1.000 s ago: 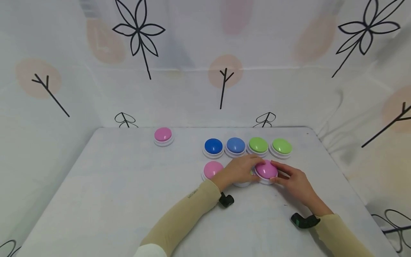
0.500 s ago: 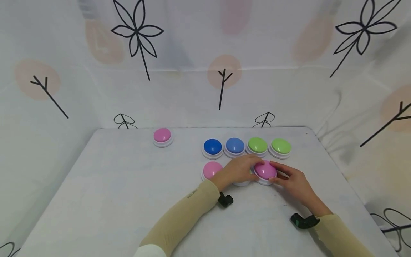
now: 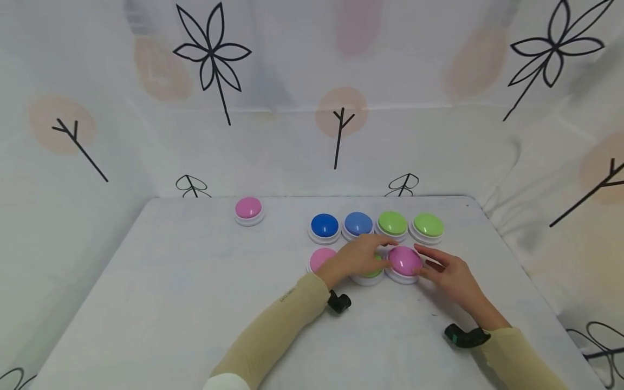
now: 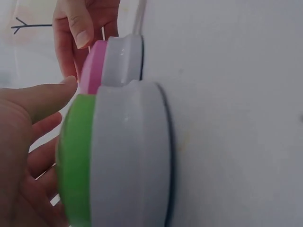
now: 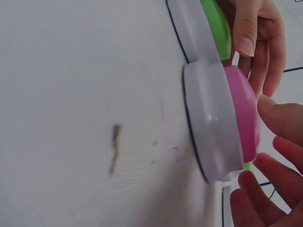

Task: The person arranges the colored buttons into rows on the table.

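Note:
A pink push button (image 3: 405,261) on a white round base sits on the white table between both hands. My left hand (image 3: 358,254) is at its left side, fingers relaxed, reaching over a green button (image 3: 373,272) that it partly covers. To the right of the pink button, my right hand (image 3: 450,279) has its fingers spread and loosely bent. In the right wrist view, small gaps show between that hand's fingers and the pink dome (image 5: 242,113). The left wrist view has the green button (image 4: 78,156) in front, its base close to the pink one's.
Behind the hands stands a row of buttons: dark blue (image 3: 324,225), lighter blue (image 3: 358,222), green (image 3: 392,222) and another green (image 3: 428,224). A light pink button (image 3: 320,258) is partly behind the left wrist. Another pink button (image 3: 248,208) stands alone at the back left.
Both hands held the pink button by its sides earlier; their fingers have now parted from it. The left hand has shifted slightly left, showing more of the green button. The pink button stays put.

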Demonstrator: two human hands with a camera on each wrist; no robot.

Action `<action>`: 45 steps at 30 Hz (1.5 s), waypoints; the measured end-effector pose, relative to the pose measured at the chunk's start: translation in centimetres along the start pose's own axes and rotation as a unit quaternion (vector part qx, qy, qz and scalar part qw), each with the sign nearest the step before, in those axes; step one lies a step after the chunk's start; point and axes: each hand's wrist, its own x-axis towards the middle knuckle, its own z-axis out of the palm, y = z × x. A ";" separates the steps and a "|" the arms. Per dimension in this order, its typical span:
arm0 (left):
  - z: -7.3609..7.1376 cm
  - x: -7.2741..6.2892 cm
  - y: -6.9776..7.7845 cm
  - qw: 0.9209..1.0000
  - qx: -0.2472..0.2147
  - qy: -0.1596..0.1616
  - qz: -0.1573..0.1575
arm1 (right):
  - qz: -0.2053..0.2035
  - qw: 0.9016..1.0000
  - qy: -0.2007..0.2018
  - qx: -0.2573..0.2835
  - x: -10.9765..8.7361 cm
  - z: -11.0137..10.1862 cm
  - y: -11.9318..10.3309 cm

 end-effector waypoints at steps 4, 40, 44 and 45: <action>-1.0 -0.5 -0.5 0.999 -0.031 0.015 -0.004 | 0.000 1.000 0.011 -0.009 0.3 -0.2 -0.5; -9.5 -12.2 -11.5 0.972 -0.080 0.199 -0.091 | -0.034 0.984 -0.031 0.170 6.1 7.9 -8.4; -10.7 -14.3 -13.4 0.966 -0.080 0.222 -0.107 | -0.035 0.985 -0.040 0.166 7.2 9.8 -10.2; -11.1 -14.8 -13.9 0.964 -0.081 0.228 -0.110 | -0.039 0.985 -0.043 0.165 7.6 10.3 -10.7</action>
